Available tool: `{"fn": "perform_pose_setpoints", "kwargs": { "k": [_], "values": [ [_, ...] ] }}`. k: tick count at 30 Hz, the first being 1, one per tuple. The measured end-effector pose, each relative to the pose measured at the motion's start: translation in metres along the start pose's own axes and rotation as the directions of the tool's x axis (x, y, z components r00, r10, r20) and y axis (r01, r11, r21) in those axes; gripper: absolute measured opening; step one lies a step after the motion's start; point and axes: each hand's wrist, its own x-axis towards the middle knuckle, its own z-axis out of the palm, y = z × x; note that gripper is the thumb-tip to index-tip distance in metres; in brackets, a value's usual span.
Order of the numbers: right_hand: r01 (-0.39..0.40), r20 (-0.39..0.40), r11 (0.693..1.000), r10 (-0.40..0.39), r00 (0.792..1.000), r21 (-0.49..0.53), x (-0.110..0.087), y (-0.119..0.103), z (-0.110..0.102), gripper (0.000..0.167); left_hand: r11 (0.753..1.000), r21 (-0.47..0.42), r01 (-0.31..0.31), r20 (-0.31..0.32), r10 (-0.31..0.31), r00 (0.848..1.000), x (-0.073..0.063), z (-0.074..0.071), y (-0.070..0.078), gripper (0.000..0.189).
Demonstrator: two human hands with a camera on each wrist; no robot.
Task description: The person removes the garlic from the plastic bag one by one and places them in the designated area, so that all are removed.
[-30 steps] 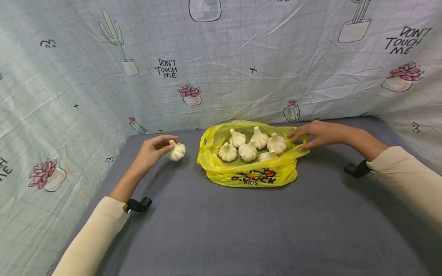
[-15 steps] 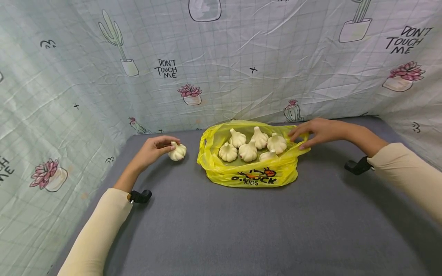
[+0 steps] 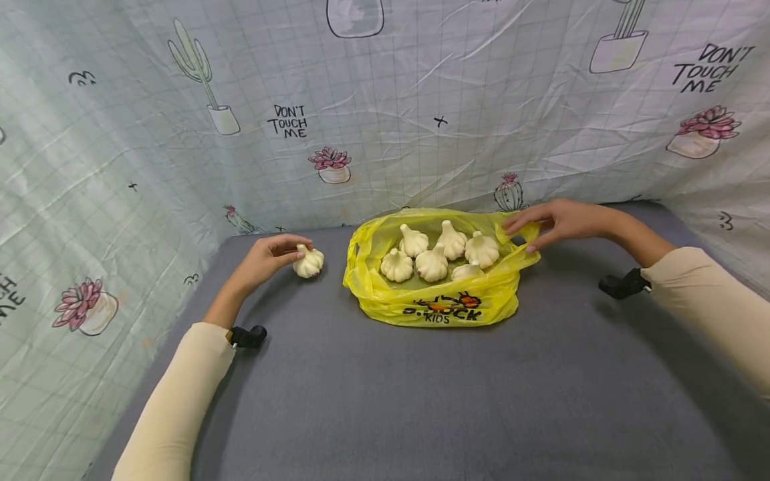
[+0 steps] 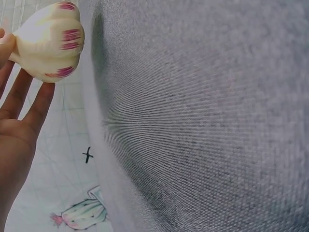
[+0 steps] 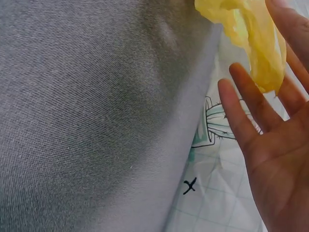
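At the left of the head view, my left hand (image 3: 265, 260) pinches a garlic bulb (image 3: 309, 262) by its stem, between thumb and fingers. The left wrist view shows purple streaks on this bulb (image 4: 50, 43), close beside the table cloth. Standing wide open in the middle is a yellow plastic bag (image 3: 385, 308) with several garlic bulbs (image 3: 432, 266) inside. My right hand (image 3: 562, 222) is at the bag's right handle, fingers extended and thumb apart. In the right wrist view the yellow handle (image 5: 268, 63) lies between the thumb and the long, spread fingers.
A grey cloth (image 3: 385, 401) covers the table. Behind and on both sides hangs a pale curtain (image 3: 385, 133) printed with cacti and lettering. Each wrist carries a black camera mount, such as the left mount (image 3: 248, 336).
My right hand has risen slightly, and more of the opening in the bag's handle shows. The left forearm has shifted a little forward; its hand still pinches the garlic bulb.
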Motion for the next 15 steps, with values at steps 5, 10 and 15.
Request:
{"fn": "perform_pose_setpoints", "kwargs": {
  "k": [5,10,15],
  "values": [
    [0.024,-0.013,0.999,-0.024,1.000,0.036,0.001,0.004,-0.001,0.044,1.000,0.001,0.007,0.005,-0.007,1.000,0.004,-0.001,-0.005,0.028],
    [0.056,-0.030,0.997,-0.055,0.998,0.050,0.002,0.005,0.002,0.041,0.999,-0.017,0.045,0.006,-0.045,0.999,0.007,-0.001,-0.009,0.027],
    [0.055,-0.034,0.998,-0.054,0.998,0.043,0.003,0.008,0.005,0.039,0.998,-0.022,0.055,0.010,-0.055,0.998,0.008,-0.001,-0.012,0.029]
  ]
}}
